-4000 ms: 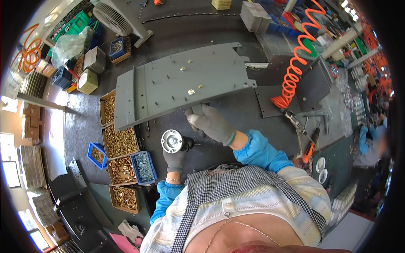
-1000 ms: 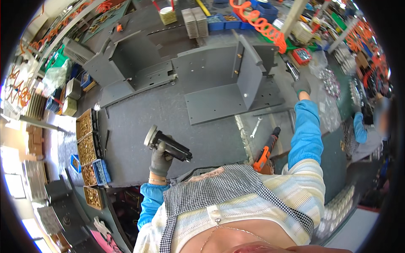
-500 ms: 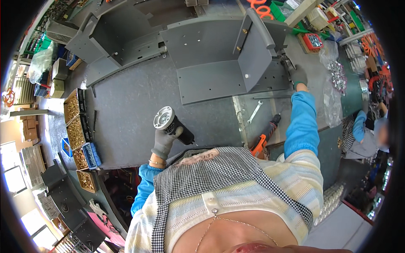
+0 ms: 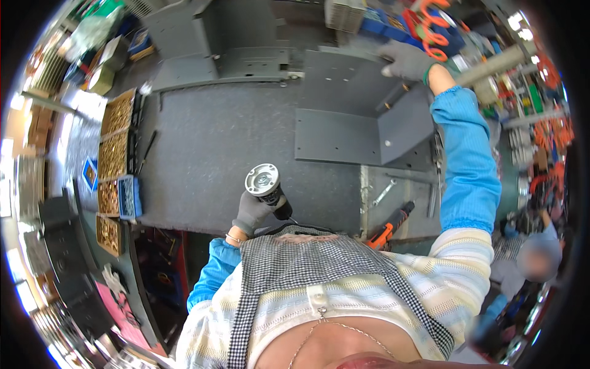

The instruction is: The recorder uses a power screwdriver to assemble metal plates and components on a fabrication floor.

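In my left hand (image 4: 253, 212), grey-gloved, is a black cylindrical part with a silver flanged end (image 4: 262, 179). The hand wraps its black body close to my apron, flange tilted up. My right hand (image 4: 409, 60), also gloved, reaches far forward over the back of a dark grey bent-metal housing (image 4: 338, 132). Its thumb and fingers look apart, somewhat blurred, and nothing shows between them. Brass-coloured fittings (image 4: 396, 95) sit on the housing's upright plate. A slim metal tool (image 4: 437, 150) lies by the housing's right side, partly behind my sleeve.
An open-end wrench (image 4: 385, 192) and an orange-and-black power tool (image 4: 391, 226) lie near the front edge. Bins of brass-coloured parts (image 4: 114, 154) line the left side. Another grey housing (image 4: 239, 43) stands behind. An orange coiled hose (image 4: 434, 31) hangs far right; a co-worker (image 4: 528, 258) is beyond.
My right hand has left the right side of the housing and moved forward over its back. The view has shifted. My left hand still holds the black cylindrical part.
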{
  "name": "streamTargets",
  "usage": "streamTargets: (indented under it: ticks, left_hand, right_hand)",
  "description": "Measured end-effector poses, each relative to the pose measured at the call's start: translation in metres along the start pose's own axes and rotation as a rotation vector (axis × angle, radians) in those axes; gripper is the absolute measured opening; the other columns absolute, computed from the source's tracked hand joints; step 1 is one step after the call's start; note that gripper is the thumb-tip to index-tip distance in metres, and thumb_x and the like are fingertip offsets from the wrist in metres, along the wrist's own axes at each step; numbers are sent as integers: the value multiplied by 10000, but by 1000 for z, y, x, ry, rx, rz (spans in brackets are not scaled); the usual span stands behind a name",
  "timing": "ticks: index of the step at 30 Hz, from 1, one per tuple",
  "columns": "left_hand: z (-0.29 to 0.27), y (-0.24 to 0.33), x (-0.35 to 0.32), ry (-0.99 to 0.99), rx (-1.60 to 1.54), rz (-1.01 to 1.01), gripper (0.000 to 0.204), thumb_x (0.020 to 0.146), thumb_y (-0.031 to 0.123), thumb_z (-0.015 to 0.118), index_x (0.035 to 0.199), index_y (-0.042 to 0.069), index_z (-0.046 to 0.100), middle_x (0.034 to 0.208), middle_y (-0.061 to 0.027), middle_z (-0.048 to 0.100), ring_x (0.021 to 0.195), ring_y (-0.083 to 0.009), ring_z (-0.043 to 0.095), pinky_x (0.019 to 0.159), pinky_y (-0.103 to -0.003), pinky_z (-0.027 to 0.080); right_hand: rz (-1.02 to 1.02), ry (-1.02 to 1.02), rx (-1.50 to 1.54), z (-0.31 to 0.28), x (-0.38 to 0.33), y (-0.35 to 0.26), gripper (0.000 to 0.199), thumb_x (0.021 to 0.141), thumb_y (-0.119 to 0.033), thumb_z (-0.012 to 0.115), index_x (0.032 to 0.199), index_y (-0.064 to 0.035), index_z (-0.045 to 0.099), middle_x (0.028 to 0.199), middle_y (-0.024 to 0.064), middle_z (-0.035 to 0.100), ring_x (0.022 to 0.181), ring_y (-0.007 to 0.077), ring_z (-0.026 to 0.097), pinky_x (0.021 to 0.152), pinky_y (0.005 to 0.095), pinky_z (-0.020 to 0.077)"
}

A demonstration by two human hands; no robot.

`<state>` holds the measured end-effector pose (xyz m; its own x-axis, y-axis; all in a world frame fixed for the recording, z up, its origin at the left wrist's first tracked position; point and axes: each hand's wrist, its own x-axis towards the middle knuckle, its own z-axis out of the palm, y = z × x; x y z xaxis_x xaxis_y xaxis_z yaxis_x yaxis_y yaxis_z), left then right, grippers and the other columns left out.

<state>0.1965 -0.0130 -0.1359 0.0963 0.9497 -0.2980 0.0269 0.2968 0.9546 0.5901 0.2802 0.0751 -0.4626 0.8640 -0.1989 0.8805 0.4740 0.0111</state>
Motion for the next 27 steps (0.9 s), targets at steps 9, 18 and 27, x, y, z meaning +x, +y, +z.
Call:
streamTargets:
  ticks: [9,18,27]
  left_hand:
    - [-61,4,-45,280,15,87,439,734,204,829,1104,36,662,985,-42,694,905,-137,627,864,-320,508]
    - [-159,19,-58,168,-301,103,610,752,324,805,1224,21,564,1073,-58,614,998,-175,584,887,-338,479]
    - [-194,77,-68,54,-290,-136,615,759,473,734,1067,-49,632,825,-102,651,710,-199,652,726,-297,536]
  right_hand:
    - [64,-77,134,16,35,-32,497,725,-284,754,1116,-3,633,1041,235,646,1013,378,620,871,414,471]
    - [18,96,-65,-36,25,-147,341,792,-289,713,996,-41,600,953,208,645,968,403,611,792,445,464]
    - [-171,185,-42,-54,50,-265,316,798,-253,706,976,-39,557,946,202,635,949,422,605,789,474,466]
